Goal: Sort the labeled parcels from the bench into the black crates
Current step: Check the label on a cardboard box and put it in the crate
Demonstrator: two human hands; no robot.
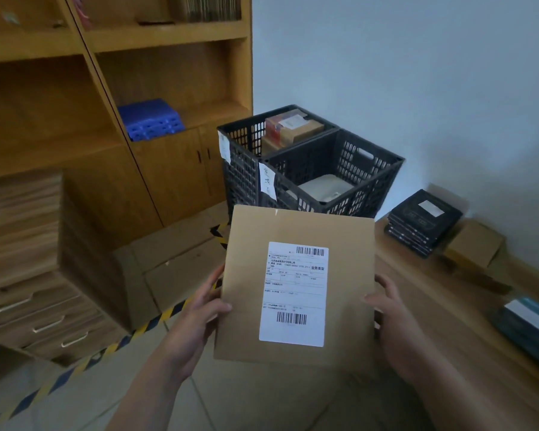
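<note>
Parcel (296,287), flat brown with a white label (294,293) facing the camera, is held up between both hands in front of the two black crates (305,163). Left hand (196,318) grips its left edge, thumb curled over the front and fingers behind; right hand (392,318) grips the right edge the same way. Far crate holds brown boxes (293,129), near crate a pale packet (324,188); bench (433,306) to the right carries black parcels (423,222) and a brown carton (473,244).
</note>
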